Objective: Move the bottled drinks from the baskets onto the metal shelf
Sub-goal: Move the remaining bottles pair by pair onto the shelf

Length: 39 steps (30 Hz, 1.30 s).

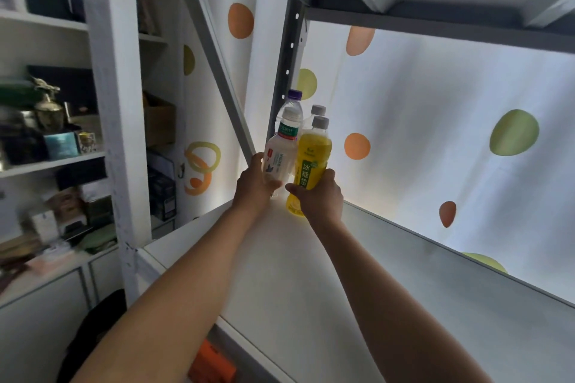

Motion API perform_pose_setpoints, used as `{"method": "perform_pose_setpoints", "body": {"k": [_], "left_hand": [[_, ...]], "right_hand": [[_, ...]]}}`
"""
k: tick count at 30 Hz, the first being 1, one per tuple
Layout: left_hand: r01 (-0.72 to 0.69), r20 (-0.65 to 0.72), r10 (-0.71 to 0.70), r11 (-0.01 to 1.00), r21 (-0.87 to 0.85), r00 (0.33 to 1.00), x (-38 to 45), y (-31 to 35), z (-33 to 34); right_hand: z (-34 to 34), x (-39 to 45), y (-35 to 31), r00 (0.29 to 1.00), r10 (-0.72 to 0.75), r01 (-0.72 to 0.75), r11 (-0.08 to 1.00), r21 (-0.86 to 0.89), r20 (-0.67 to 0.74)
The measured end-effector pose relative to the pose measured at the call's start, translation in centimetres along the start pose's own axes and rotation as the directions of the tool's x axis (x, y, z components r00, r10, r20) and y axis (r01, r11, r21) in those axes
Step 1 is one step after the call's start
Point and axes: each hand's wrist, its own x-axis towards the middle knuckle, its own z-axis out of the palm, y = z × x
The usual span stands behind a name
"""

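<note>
Two bottles in my hands at shelf (pixel 357 274) back corner. Left hand (pixel 253 185) wraps white milky bottle (pixel 280 155); right hand (pixel 320 196) wraps yellow tea bottle (pixel 312 162). I judge both being packed tight beside two clear bottles (pixel 292 109) behind, saving space.

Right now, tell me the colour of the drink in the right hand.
Yellow. The right hand grips a yellow bottle with a grey cap, clearest in the head view.
</note>
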Motion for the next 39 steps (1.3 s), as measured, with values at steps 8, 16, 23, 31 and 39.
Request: {"method": "perform_pose_setpoints", "body": {"k": [8,16,23,31,39], "left_hand": [[0.046,-0.065,-0.049,0.998,-0.044,0.997,0.3,-0.2,-0.6],[0.038,-0.053,-0.036,0.999,0.036,0.998,0.4,-0.5,-0.4],[0.05,-0.007,-0.05,0.994,0.096,0.999,0.4,-0.3,0.0],[0.099,0.102,-0.142,0.932,0.348,0.985,-1.9,0.9,-0.9],[-0.11,0.233,-0.034,0.81,0.577,0.972,-12.2,0.0,-10.3]], "right_hand": [[1.7,-0.3,-0.4,0.997,0.025,-0.039,0.979,0.2,0.072],[2.6,-0.9,0.0,0.997,-0.07,0.066,0.973,0.223,0.011],[3.6,-0.7,0.5,0.996,-0.084,0.082,0.988,0.128,0.005],[3.0,-1.1,0.8,0.999,-0.05,0.047,0.995,0.087,0.022],[0.8,-9.6,-2.6,0.932,-0.073,0.208,0.91,-0.359,0.354]]}}
